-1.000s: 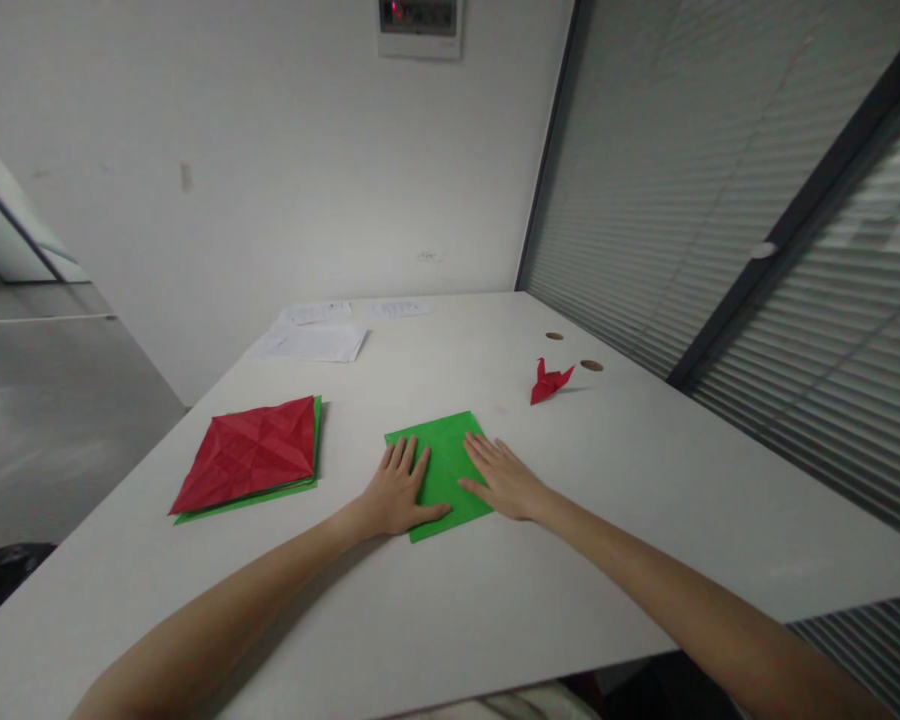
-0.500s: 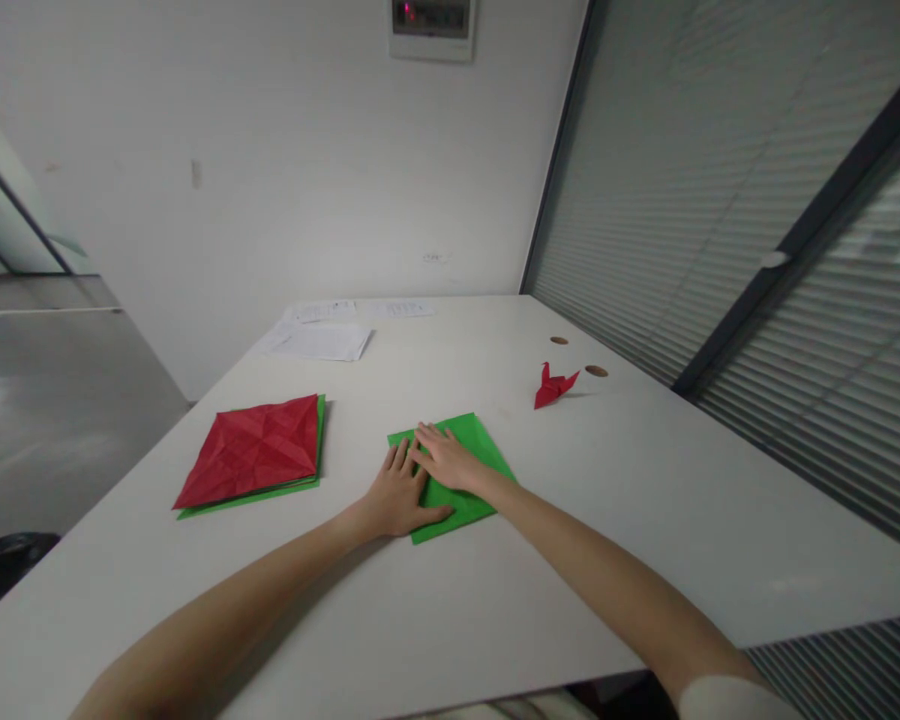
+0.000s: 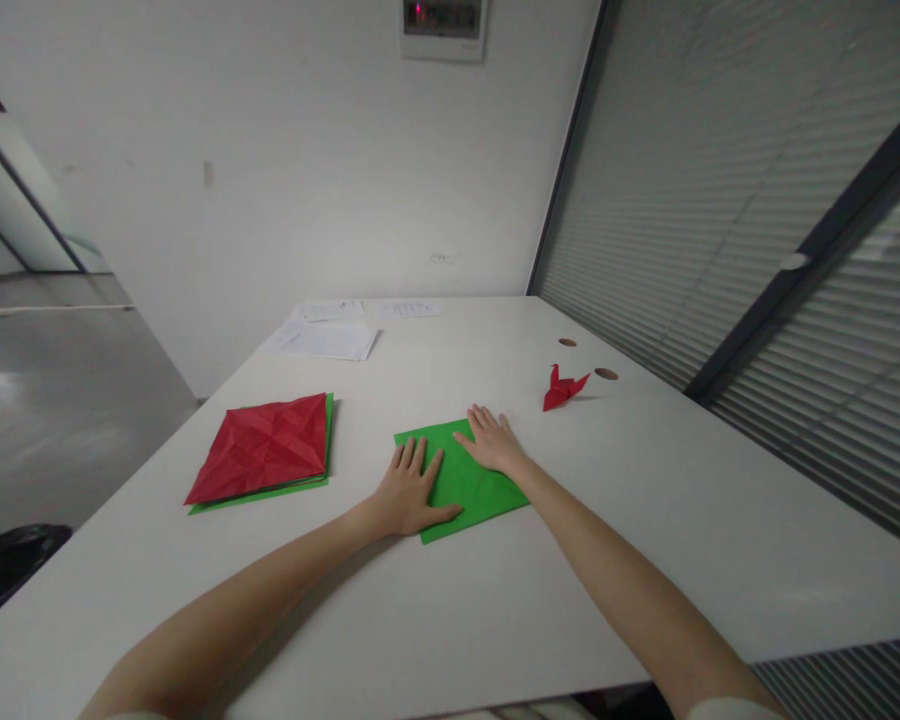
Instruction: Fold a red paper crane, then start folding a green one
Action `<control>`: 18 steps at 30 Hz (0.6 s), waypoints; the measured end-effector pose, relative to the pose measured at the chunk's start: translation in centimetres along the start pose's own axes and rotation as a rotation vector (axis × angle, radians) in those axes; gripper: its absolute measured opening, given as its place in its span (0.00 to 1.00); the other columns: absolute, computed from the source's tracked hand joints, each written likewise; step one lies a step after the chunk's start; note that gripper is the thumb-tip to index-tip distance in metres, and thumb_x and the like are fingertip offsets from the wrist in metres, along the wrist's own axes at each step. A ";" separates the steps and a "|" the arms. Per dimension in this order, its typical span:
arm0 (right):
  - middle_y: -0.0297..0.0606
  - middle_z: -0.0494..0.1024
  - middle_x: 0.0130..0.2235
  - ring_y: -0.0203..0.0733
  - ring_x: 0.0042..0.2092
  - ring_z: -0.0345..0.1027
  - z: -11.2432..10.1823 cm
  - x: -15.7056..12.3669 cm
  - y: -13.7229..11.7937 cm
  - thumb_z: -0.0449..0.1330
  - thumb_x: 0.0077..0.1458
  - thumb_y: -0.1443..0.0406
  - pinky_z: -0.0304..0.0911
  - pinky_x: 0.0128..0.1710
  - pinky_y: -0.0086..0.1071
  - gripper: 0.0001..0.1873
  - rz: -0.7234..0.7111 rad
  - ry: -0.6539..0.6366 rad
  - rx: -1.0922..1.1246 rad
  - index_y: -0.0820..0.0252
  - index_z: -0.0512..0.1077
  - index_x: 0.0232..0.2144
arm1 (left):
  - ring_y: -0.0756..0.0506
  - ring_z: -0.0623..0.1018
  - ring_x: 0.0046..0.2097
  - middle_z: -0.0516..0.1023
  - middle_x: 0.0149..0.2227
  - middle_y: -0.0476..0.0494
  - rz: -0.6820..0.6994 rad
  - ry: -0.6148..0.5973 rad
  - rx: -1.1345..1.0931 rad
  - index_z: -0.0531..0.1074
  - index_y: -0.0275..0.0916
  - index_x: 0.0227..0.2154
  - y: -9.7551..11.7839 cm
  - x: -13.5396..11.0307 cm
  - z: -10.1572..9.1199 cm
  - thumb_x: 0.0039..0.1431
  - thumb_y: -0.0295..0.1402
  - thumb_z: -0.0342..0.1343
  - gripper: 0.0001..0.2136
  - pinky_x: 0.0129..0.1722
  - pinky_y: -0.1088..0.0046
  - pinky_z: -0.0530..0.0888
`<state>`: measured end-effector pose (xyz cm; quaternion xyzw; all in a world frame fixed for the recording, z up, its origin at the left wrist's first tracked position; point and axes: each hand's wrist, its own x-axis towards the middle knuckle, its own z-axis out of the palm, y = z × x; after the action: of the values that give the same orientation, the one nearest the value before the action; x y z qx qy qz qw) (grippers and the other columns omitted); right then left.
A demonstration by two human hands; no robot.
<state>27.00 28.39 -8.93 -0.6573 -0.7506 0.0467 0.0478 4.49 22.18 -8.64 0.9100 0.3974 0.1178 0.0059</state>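
A square sheet of green paper (image 3: 457, 490) lies flat on the white table in front of me. My left hand (image 3: 411, 492) rests on its left side, palm down with the fingers spread. Across the sheet, at its far right edge, lies my right hand (image 3: 491, 440), its fingers stretched out flat. The right wrist and forearm cover part of the paper's right side. Neither hand grips anything.
To the left lies a stack of creased red paper (image 3: 270, 450) over green sheets (image 3: 331, 430). A folded red paper crane (image 3: 562, 388) stands at the right, near two round table holes. White printed sheets (image 3: 330, 340) lie at the back. A blind-covered glass partition (image 3: 682, 200) borders the right.
My right hand has slid right across the green paper, away from my left hand, to the far right edge. My left hand stays on the sheet's left side. The view has shifted slightly.
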 end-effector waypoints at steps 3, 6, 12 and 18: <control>0.48 0.42 0.69 0.52 0.70 0.33 0.1 -0.1 0.0 0.32 0.61 0.43 0.31 0.66 0.53 0.43 -0.002 -0.003 0.000 0.66 0.45 0.67 | 0.28 0.56 0.65 0.62 0.62 0.25 -0.010 0.055 -0.020 0.64 0.33 0.59 -0.2 0.6 -0.8 0.57 0.62 0.43 0.40 0.61 0.47 0.55; 0.49 0.44 0.69 0.58 0.69 0.34 -0.3 -0.5 -0.2 0.36 0.62 0.44 0.32 0.65 0.56 0.41 -0.009 0.048 -0.022 0.67 0.49 0.67 | 0.33 0.58 0.65 0.65 0.61 0.31 0.044 0.116 -0.045 0.68 0.36 0.56 -1.0 1.4 -1.4 0.62 0.55 0.44 0.30 0.63 0.50 0.54; 0.46 0.68 0.59 0.52 0.61 0.55 -1.7 -1.0 -1.2 0.46 0.65 0.57 0.44 0.62 0.50 0.24 -0.273 0.269 -0.030 0.60 0.65 0.59 | 0.36 0.63 0.64 0.63 0.62 0.33 0.237 0.000 -0.118 0.63 0.36 0.59 -2.8 1.9 -1.5 0.62 0.48 0.50 0.28 0.62 0.52 0.59; 0.43 0.74 0.46 0.48 0.49 0.64 -1.5 -0.9 -1.1 0.59 0.58 0.58 0.58 0.51 0.40 0.13 -0.279 0.229 0.110 0.58 0.74 0.43 | 0.41 0.74 0.54 0.75 0.52 0.40 0.264 0.092 -0.214 0.74 0.40 0.46 -3.4 1.8 -1.7 0.65 0.39 0.50 0.14 0.55 0.60 0.69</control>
<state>26.26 27.36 -7.30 -0.5442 -0.8205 0.0057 0.1749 2.79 25.66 -6.95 0.9422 0.2595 0.2006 0.0691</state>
